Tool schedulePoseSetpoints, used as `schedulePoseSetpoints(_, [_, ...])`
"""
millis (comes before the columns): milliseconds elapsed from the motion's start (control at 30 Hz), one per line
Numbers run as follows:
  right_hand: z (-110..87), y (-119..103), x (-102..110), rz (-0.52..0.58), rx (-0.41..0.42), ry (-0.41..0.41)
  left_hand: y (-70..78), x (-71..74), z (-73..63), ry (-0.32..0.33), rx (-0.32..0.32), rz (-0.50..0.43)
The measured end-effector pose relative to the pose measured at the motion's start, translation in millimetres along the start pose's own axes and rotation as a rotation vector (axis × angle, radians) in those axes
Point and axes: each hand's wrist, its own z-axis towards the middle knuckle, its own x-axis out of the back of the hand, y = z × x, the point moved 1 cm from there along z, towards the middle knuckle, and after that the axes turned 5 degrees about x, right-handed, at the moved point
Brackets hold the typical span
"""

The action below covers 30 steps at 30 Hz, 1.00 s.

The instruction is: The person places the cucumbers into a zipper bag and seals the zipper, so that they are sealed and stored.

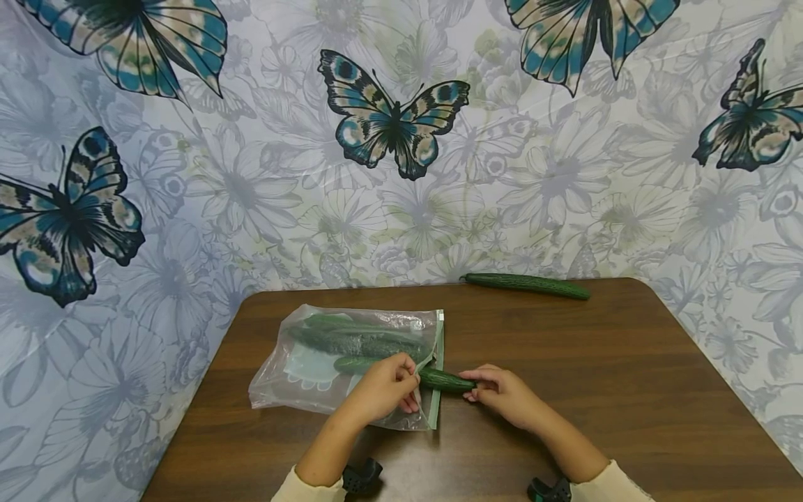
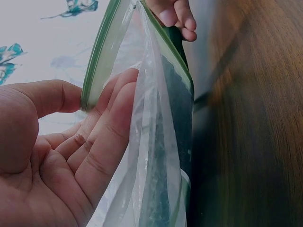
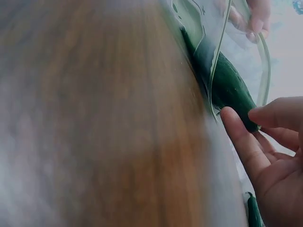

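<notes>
One cucumber (image 1: 447,381) lies partly inside clear bag (image 1: 266,387), outer end sticking out at bag's right. Left hand (image 1: 389,383) pinches green-edged bag mouth between thumb and finger. Right hand (image 1: 505,395), partly open, right of bag, holds cucumber's end with fingertips. More cucumbers (image 1: 351,339) inside bag; spare cucumber (image 1: 527,283) beyond bag, to right.

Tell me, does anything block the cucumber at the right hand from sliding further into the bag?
Nothing visible does. The right hand holds the cucumber by its outer end; the left hand holds the bag open, and the other cucumbers inside lie beside it.
</notes>
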Motion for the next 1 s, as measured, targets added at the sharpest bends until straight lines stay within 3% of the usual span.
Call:
schedulePoseSetpoints(133, [-2.1,0.9,3.4,-0.003,0.007,-0.008,-0.3,0.2,0.8,0.0,0.004,0.0])
schedulePoseSetpoints(433, [2.9,-1.8,0.3,-0.075,-0.04,0.063,-0.2,-0.1,0.7,0.005,0.006,0.002])
schedulePoseSetpoints(633, [10.7,-1.2,-7.4,-0.072,-0.005,0.088,0.2,0.0,-0.1,0.002,0.01,-0.01])
schedulePoseSetpoints(1000, [31.3,1.0,-22.6,0.097,-0.066,0.091,1.1,1.4,-0.8,-0.009,0.007,-0.018])
